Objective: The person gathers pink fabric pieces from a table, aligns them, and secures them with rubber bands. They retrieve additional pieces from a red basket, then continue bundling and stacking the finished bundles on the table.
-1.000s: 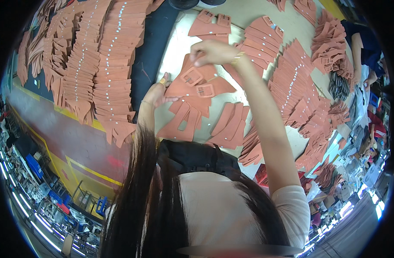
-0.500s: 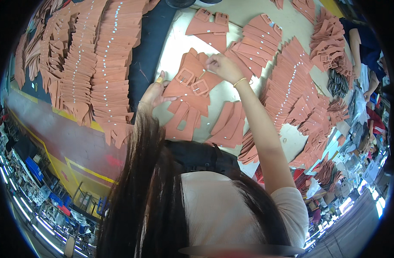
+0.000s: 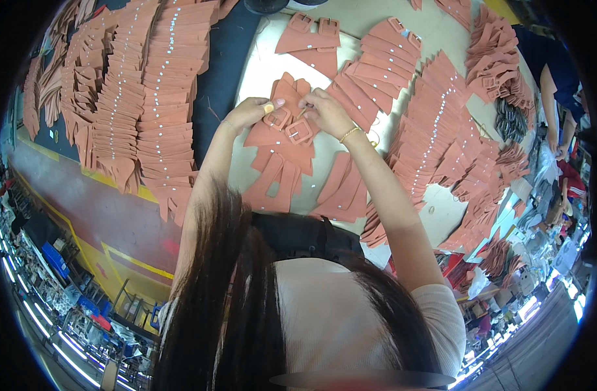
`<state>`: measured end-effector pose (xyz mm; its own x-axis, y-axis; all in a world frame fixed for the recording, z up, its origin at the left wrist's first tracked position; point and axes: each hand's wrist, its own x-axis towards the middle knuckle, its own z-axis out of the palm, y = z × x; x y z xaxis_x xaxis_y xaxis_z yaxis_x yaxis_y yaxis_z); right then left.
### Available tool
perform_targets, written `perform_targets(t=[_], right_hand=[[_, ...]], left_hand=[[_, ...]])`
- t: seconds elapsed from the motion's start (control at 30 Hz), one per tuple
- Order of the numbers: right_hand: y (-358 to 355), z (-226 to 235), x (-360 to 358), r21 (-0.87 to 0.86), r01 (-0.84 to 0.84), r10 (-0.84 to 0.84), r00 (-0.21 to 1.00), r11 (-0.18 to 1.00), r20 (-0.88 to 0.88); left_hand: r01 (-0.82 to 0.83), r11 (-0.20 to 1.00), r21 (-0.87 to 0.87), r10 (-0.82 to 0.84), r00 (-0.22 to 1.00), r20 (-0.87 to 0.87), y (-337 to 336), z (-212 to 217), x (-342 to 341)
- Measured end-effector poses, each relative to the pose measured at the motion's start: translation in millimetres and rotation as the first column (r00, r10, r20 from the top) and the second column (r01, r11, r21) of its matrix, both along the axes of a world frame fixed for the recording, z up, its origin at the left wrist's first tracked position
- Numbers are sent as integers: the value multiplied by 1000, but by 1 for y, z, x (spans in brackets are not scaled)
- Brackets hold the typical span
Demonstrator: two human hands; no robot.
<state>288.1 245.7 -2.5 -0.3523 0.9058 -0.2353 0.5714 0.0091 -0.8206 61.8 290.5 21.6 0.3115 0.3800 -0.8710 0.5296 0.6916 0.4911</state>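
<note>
In front of me lies a salmon-coloured leather-like piece (image 3: 263, 136) with straps and two square covered buckles, the left buckle (image 3: 277, 118) and the right buckle (image 3: 298, 131). My left hand (image 3: 249, 113), with a yellow band on one finger, is closed at the strap just above the left buckle. Above the right buckle, my right hand (image 3: 327, 113) has its fingertips pinched together. A thin yellowish stick-like bit shows under them, too small to name. Similar strap pieces (image 3: 272, 184) lie below, partly under the buckled one.
Long overlapping rows of salmon pieces (image 3: 171, 85) cover the dark table part at left. More buckled pieces (image 3: 308, 43) and stacks (image 3: 428, 124) lie at the back and right. Dark metal-looking items (image 3: 511, 120) sit near the right edge, close to another person's arm (image 3: 549, 107).
My left hand has moved up and right from the piece's left edge to the strap by the left buckle. My right hand has come slightly down and left, closer to it.
</note>
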Motion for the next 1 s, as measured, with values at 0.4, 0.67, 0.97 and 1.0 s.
perform_targets(t=[0.4, 0.67, 0.97, 1.0], right_hand=[[-3, 35, 11, 210, -188, 158, 976, 960, 153], [-36, 173, 42, 263, -252, 327, 895, 931, -302], [-103, 238, 66, -140, 138, -191, 508, 981, -840], [-113, 238, 57, -93, 253, -227, 572, 963, -788]], left_hand=[[-175, 979, 108, 147, 962, 230, -7, 5, 17], [-37, 978, 206, -54, 907, 417, -25, 122, 13], [-268, 905, 330, 52, 841, 539, -54, 243, 11], [-345, 879, 328, 123, 830, 544, -63, 246, 16]])
